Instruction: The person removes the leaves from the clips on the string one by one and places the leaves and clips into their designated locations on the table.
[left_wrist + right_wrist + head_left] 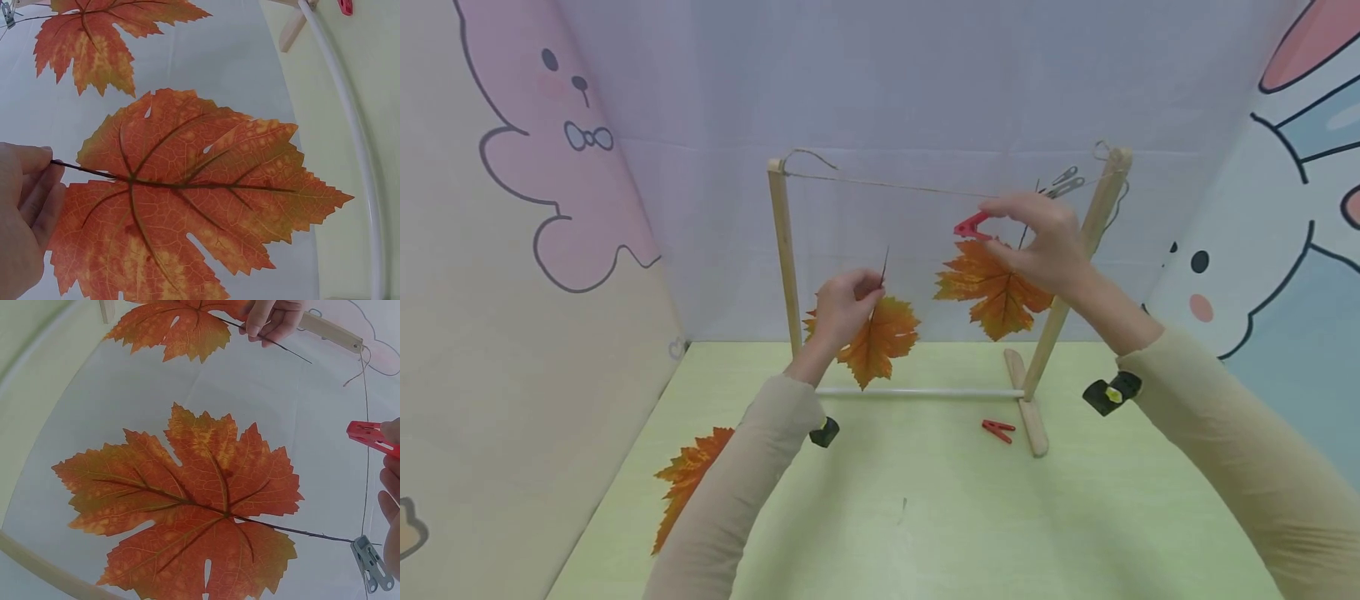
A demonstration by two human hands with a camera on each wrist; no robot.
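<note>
My left hand pinches the thin dark stem of an orange maple leaf between thumb and fingers. That leaf hangs below the twine, its stem tip apart from it. My right hand pinches a red clothespin in front of the twine. Another orange leaf hangs at the right, partly behind my right hand. In the right wrist view, a grey clothespin clips its stem to the twine.
Twine runs between the wooden posts of a stand with a white lower rod. A second red clothespin lies on the table by the stand's right foot. Another leaf lies at the left, partly behind my left sleeve.
</note>
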